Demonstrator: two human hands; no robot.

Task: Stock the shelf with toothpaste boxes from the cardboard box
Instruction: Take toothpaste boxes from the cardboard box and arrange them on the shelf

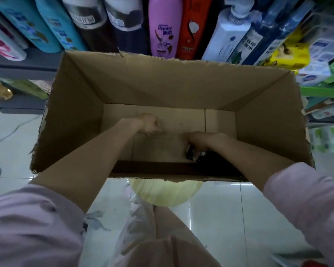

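While both arms reach into the cardboard box [162, 87] | left hand [149, 124] curled, gripping nothing visible | right hand [202, 140] clamped on dark toothpaste box [193, 154] at bottom near wall | shelf [23, 68] behind

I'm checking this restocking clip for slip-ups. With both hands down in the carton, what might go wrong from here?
1. The right hand reaches a dark pack tucked under the cardboard box's near wall, partly hidden, so the grip may slip.
2. The left hand is curled on nothing visible and may come up empty.
3. A cable on the floor could catch a foot.
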